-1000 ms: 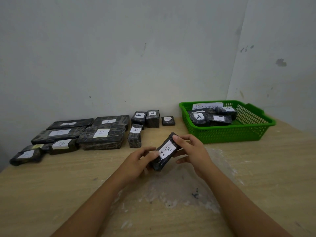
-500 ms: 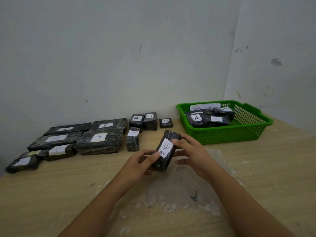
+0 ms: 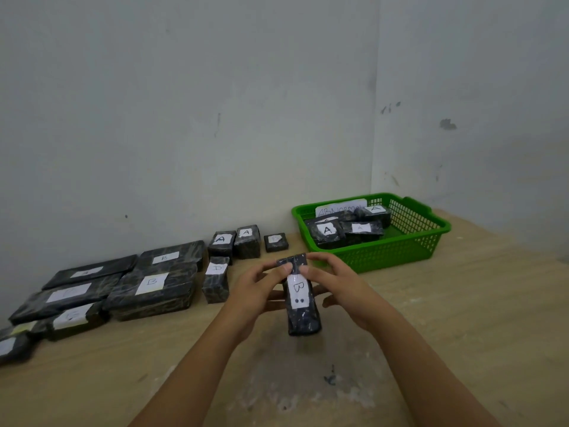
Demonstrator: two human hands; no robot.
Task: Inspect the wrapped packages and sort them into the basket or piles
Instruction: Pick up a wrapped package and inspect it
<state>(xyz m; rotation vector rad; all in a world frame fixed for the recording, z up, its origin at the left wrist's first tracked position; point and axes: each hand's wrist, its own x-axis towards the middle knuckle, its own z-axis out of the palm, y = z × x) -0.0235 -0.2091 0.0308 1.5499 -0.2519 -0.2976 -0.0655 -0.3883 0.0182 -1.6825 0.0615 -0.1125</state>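
Observation:
A black wrapped package (image 3: 301, 315) with a white label reading B over two dots is held above the table, its long side pointing toward me. My left hand (image 3: 257, 288) grips its far end from the left. On the other side, my right hand (image 3: 337, 285) holds the same end from the right. A green basket (image 3: 409, 248) at the right back holds several black packages labelled A (image 3: 327, 231).
Rows of black packages lie along the wall at the left, among them large flat ones labelled B (image 3: 152, 286), a small upright one (image 3: 216, 280) and two cubes labelled A (image 3: 234, 241). A wooden table (image 3: 462, 318) meets a grey wall corner.
The package has turned from a slant to lengthwise, label up and facing me. Both hands have shifted to its far end. The camera has tilted slightly.

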